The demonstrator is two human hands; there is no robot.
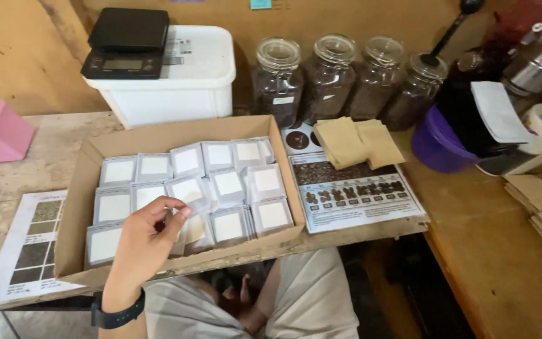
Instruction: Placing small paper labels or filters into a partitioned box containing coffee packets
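Fingertips (pixel 172 212) of your left hand (pixel 142 242) are pinched on the edge of one small white-labelled packet (pixel 186 196), low and left of centre in the frame, with the thumb meeting the forefinger over its near corner. That packet sits in the middle row of the shallow cardboard box (pixel 73 207), among the other packets (pixel 233 182) packed in overlapping rows; whether it is already lifted clear of its neighbours or only tipped up, you cannot tell from this angle.

Your right hand (pixel 243 301) rests low between your knees at the bottom centre, fingers loosely curled and apparently holding nothing, though it is partly hidden.

By my reading, you are at the picking step: one packet chosen, the grip just made. The next move would call for a straight lift, since the packets lean on one another and a sideways drag could pull the adjacent ones askew.

Right of the box lie a printed chart (pixel 352 194) and a few tan paper sachets (pixel 356 143); behind them stand four glass jars (pixel 346 78) of dark contents. A scale (pixel 127 44) sits on a white tub (pixel 189 78) at upper left.
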